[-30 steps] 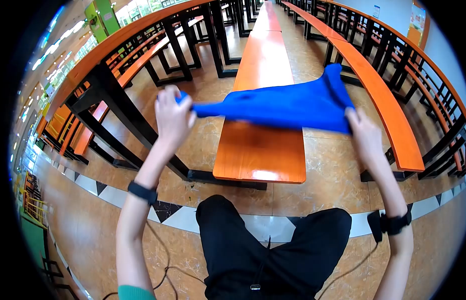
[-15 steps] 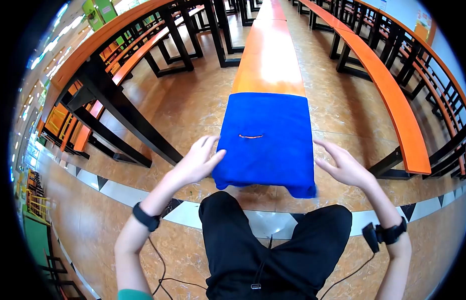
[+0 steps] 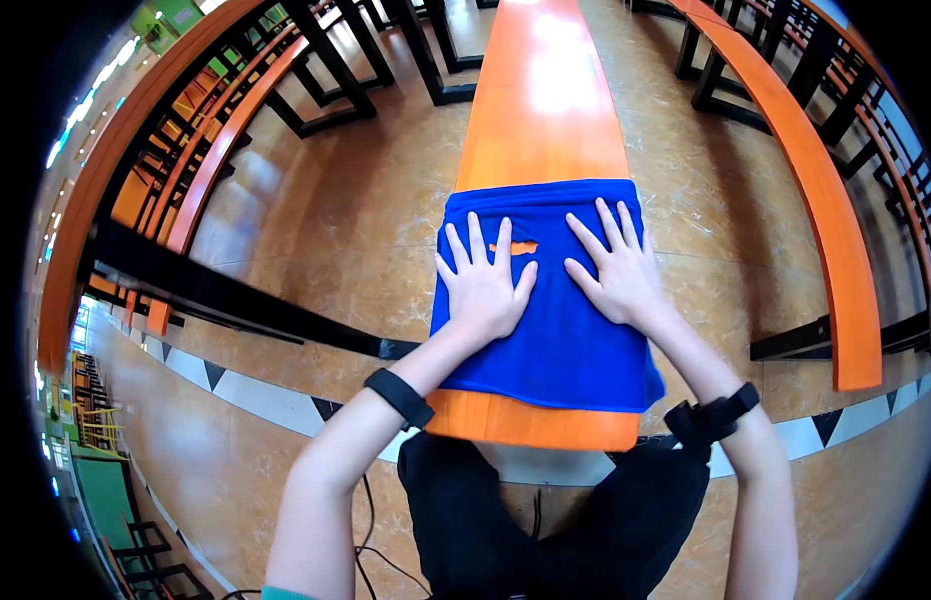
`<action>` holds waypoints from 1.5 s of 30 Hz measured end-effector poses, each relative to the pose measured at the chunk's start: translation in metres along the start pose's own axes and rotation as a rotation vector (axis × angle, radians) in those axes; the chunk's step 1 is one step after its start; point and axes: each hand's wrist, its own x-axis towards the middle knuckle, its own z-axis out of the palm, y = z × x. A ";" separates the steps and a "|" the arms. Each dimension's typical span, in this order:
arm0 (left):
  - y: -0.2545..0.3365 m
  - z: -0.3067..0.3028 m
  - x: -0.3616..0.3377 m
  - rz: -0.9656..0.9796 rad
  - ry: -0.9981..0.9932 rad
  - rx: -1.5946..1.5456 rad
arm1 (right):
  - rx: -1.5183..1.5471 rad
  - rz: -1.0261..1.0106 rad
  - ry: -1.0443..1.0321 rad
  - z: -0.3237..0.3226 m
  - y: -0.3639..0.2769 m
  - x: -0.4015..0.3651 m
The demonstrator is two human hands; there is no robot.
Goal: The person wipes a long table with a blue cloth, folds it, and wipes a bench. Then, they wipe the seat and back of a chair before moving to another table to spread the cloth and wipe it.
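Observation:
A blue cloth lies over the near part of an orange bench. Through a ragged slit in the cloth, left of its middle, the orange surface shows. My left hand rests flat on the cloth beside this slit, fingers spread. To the right, my right hand also lies flat on the fabric with its fingers apart. Both palms press on the cloth and hold nothing. Below the cloth's lower edge, a strip of the bench's near end is bare.
A long orange bench runs along the right side. On the left stands a table with a dark leg, with more benches behind it. Black bands with cables are on both wrists. My dark-trousered knees are under the bench's near end.
Both hands have come inward from beside the cloth and now lie flat on it. The cloth has shifted away from me, baring the bench's near end, and the slit gapes wider.

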 end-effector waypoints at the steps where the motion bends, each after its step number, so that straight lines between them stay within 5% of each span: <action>1: 0.005 0.002 0.012 -0.007 0.003 0.015 | 0.011 0.014 0.007 0.001 0.006 0.013; 17: 0.026 0.020 0.164 -0.141 -0.150 -0.021 | 0.080 0.323 -0.100 0.009 0.035 0.147; 38: 0.016 0.066 0.333 -0.166 -0.054 0.006 | 0.043 0.313 -0.088 0.039 0.107 0.307; 45: 0.010 0.086 0.397 -0.207 -0.039 -0.002 | 0.096 0.168 -0.025 0.056 0.151 0.370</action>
